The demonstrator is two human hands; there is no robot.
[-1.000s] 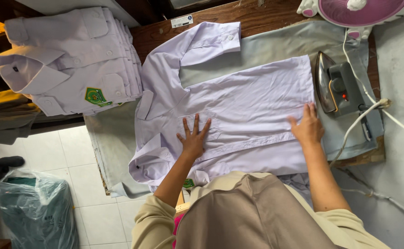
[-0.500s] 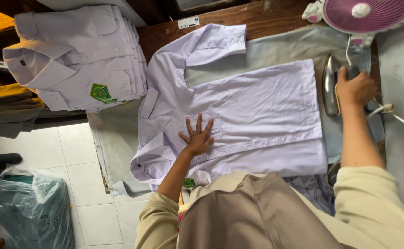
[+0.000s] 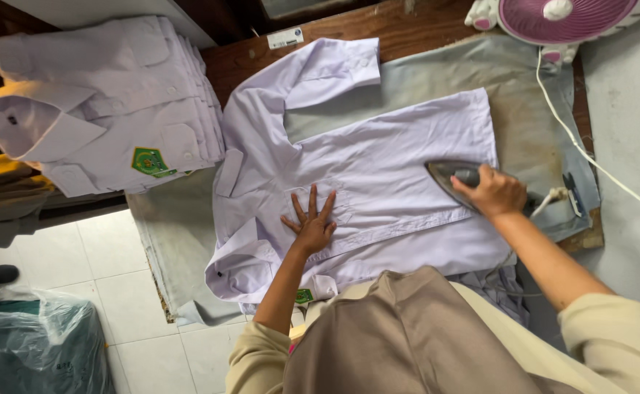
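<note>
A pale lilac short-sleeved shirt point(image 3: 378, 168) lies spread flat on a grey cloth-covered ironing table point(image 3: 524, 124). My left hand point(image 3: 311, 222) rests palm down with fingers spread on the shirt's chest, near the pocket. My right hand point(image 3: 496, 193) grips the handle of an electric iron point(image 3: 451, 175), whose pointed soleplate sits on the shirt's right side, tip pointing left. The iron's white cord point(image 3: 583, 149) runs off to the right.
A stack of folded lilac shirts point(image 3: 108, 102) with a green badge sits at the upper left. A pink fan point(image 3: 568, 16) stands at the table's far right corner. A teal plastic bag point(image 3: 35, 343) lies on the tiled floor at the lower left.
My right hand left the shirt, took the iron from its spot at the table's right side, and brought it onto the shirt. My left hand stayed pressed on the shirt.
</note>
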